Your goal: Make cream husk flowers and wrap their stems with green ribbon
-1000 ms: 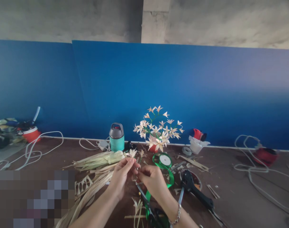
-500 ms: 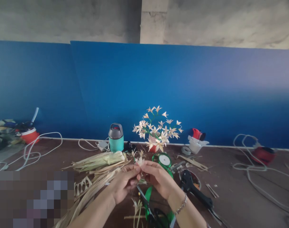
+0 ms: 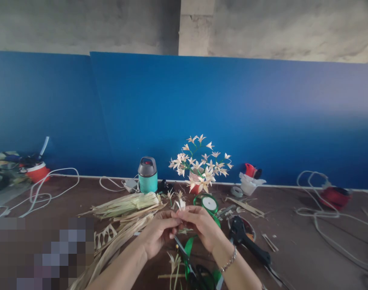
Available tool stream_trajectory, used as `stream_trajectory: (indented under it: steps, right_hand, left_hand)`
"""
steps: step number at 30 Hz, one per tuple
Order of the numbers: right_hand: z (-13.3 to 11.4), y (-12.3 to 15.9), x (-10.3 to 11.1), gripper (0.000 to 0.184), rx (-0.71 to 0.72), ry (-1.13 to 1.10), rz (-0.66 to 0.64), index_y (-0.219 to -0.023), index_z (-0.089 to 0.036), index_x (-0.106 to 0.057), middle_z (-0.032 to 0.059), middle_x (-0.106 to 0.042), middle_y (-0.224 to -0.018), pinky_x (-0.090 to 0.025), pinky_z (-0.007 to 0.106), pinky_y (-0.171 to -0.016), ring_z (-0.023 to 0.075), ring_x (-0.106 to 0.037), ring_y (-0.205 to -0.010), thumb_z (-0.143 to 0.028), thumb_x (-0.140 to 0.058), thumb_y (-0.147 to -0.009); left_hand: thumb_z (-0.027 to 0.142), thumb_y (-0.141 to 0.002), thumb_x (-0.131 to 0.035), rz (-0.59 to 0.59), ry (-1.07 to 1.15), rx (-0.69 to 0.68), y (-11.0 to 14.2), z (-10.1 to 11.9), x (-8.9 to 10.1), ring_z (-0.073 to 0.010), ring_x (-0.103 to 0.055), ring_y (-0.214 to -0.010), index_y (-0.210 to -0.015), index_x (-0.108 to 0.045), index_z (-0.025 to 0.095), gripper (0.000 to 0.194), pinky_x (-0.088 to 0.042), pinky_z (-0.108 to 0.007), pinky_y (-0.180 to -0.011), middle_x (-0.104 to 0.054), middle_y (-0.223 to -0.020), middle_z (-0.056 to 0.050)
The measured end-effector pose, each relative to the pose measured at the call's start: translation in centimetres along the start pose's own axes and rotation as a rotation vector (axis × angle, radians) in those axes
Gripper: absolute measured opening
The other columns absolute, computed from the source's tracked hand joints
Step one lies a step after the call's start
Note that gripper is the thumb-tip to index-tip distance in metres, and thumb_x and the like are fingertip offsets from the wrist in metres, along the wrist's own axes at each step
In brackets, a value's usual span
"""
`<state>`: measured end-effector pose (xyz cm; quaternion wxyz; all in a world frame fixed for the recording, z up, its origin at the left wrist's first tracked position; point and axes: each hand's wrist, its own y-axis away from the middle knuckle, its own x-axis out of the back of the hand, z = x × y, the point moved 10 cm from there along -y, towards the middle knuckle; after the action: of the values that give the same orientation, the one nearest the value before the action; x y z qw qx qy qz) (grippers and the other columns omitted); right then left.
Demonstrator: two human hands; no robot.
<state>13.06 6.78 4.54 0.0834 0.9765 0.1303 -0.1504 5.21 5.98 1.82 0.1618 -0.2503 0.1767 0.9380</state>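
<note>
Between my fingertips is a small pale husk flower, its petals pointing up. My left hand pinches its base from the left. My right hand, with a bracelet on the wrist, closes on it from the right; the base is hidden by the fingers. Below the hands lie scissors with dark handles, a green ribbon and another pale husk flower on a stalk. Just beyond my hands is a green ribbon spool. Dried husk strips lie beside my left forearm.
A pot of pale flowers stands at the back, right of a teal flask. A black glue gun rests across a bowl right of my hands. White cables loop at left. A white container stands back right.
The flower has turned a little in my fingers and its petals now stand more upright. Both hands stay in nearly the same place, with small finger shifts.
</note>
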Motion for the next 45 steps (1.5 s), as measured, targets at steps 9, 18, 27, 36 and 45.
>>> stream_trajectory:
  steps: [9,18,27,36,45]
  right_hand:
    - [-0.5,-0.1,-0.2,0.029,0.032,0.147,-0.029,-0.063,-0.011,-0.066,0.0039,-0.066,-0.057,-0.048,0.029,-0.066,0.0139,-0.061,-0.056,-0.039,-0.074,-0.06]
    - [-0.6,-0.7,1.2,0.035,0.075,0.293,0.106,-0.059,-0.011,-0.063,0.0,-0.059,-0.049,-0.04,0.024,-0.048,0.0116,-0.052,-0.047,-0.045,-0.071,-0.059]
    - [-1.1,-0.6,1.7,0.035,0.155,0.328,0.173,-0.056,-0.014,-0.061,-0.0002,-0.057,-0.048,-0.035,0.023,-0.045,0.0121,-0.049,-0.048,-0.047,-0.069,-0.06]
    - [-0.7,-0.7,1.7,0.034,0.104,0.311,0.189,-0.055,-0.013,-0.061,-0.0015,-0.055,-0.047,-0.038,0.023,-0.047,0.011,-0.049,-0.047,-0.046,-0.07,-0.059]
    - [0.0,-0.7,1.5,0.029,-0.027,0.405,-0.033,-0.083,-0.016,-0.069,0.0029,-0.069,-0.077,-0.046,0.027,-0.07,0.0163,-0.062,-0.073,-0.032,-0.072,-0.059]
  left_hand:
    - [0.006,-0.054,-0.064,0.033,0.099,0.089,0.3,-0.6,0.5,-0.0029,-0.045,-0.045,-0.067,-0.061,0.01,0.014,-0.028,-0.011,-0.041,-0.06,-0.055,-0.003]
    - [0.025,-0.062,-0.069,0.117,-0.413,-0.056,1.0,1.9,0.5,-0.0061,-0.045,-0.045,-0.077,-0.061,0.015,0.02,-0.024,-0.016,-0.04,-0.065,-0.064,-0.002]
    - [0.029,-0.065,-0.067,0.205,-0.493,-0.238,1.6,3.6,-0.2,-0.0161,-0.057,-0.063,-0.067,-0.068,0.015,0.014,-0.04,-0.024,-0.06,-0.065,-0.062,-0.002]
    - [0.03,-0.064,-0.067,0.202,-0.468,-0.284,1.5,3.6,-0.4,-0.0113,-0.048,-0.051,-0.061,-0.068,0.015,0.015,-0.035,-0.021,-0.052,-0.059,-0.053,0.001]
    - [0.032,-0.063,-0.067,0.224,-0.342,-0.128,0.4,1.4,1.8,-0.0042,-0.03,-0.037,-0.061,-0.059,0.014,0.02,-0.016,-0.016,-0.036,-0.042,-0.041,0.006]
